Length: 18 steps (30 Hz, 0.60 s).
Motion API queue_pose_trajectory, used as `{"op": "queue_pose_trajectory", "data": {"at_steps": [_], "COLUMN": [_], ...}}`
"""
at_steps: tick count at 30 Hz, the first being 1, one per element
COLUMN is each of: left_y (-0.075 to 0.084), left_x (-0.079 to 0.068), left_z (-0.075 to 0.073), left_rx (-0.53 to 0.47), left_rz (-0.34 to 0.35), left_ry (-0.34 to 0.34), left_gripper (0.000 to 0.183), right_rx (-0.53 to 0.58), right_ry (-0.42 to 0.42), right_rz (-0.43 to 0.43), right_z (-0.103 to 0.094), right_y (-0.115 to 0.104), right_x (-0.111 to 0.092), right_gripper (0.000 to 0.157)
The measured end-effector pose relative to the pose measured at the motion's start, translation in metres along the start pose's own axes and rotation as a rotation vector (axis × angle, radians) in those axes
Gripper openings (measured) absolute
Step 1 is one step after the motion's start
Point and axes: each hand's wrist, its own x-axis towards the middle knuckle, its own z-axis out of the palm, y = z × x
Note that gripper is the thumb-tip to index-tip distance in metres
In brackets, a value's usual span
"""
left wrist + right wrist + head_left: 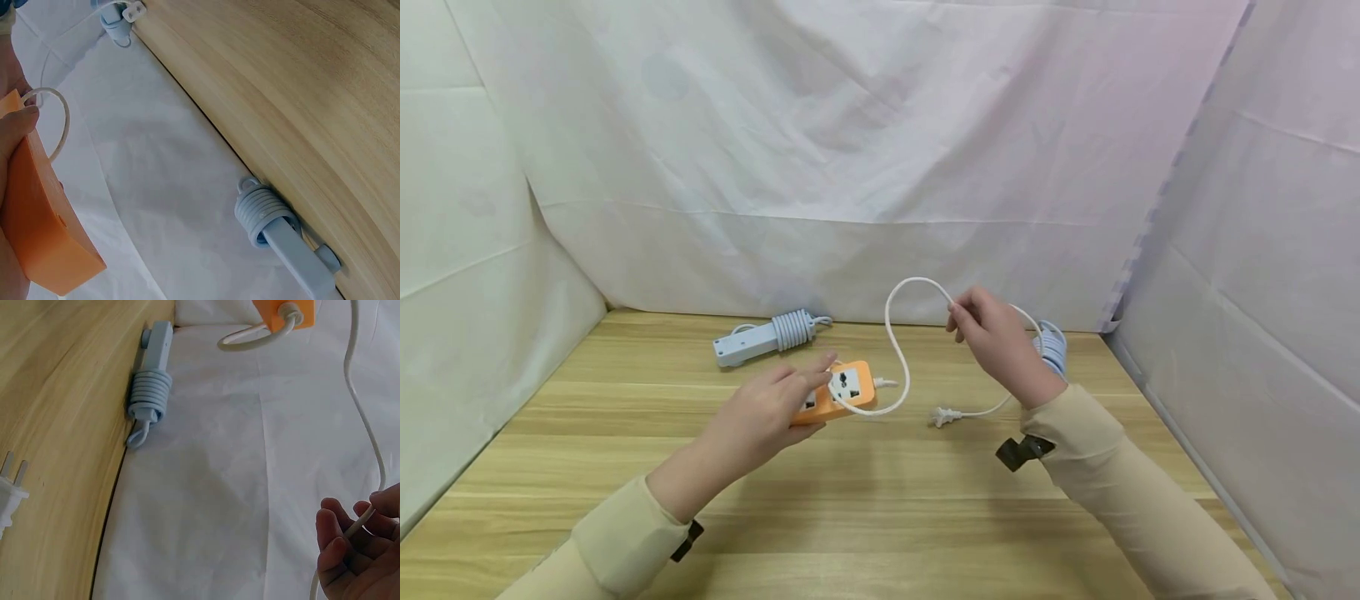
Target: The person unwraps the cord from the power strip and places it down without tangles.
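Observation:
My left hand [767, 404] grips an orange power strip [863, 377] with white socket faces, holding it above the wooden table. In the left wrist view the thumb lies along one edge of the orange strip [50, 219]. A white cord [891, 333] leaves the strip's right end, loops by the left fingers and rises in a curve to my right hand [1000, 337]. Thumb and fingers of that hand pinch the cord, as the right wrist view shows at the hand [365, 556]. Past it the cord hangs to a white two-pin plug [943, 417] low near the tabletop.
A light blue power strip [747, 343], its cord wound round it, lies at the table's back edge. Another light blue coiled cord [1056, 350] sits at the back right, partly behind my right wrist. White cloth walls [850, 167] border the wooden table [850, 517].

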Motion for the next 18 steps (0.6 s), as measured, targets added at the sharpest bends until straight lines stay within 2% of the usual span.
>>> {"op": "queue_pose_trajectory", "data": {"at_steps": [8,18], "left_y": [0.002,0.001], "left_x": [0.002,0.005], "left_z": [-0.002,-0.004], "left_rx": [-0.005,0.000], "left_rz": [0.011,0.053], "left_ry": [-0.009,0.038], "left_gripper": [0.084,0.097], "right_rx": [0.002,-0.026], "right_ry": [-0.050,-0.091], "right_rz": [0.069,0.162], "right_z": [0.003,0.005], "right_y": [0.018,0.034], "right_x": [0.014,0.024], "right_gripper": [0.022,0.019]}}
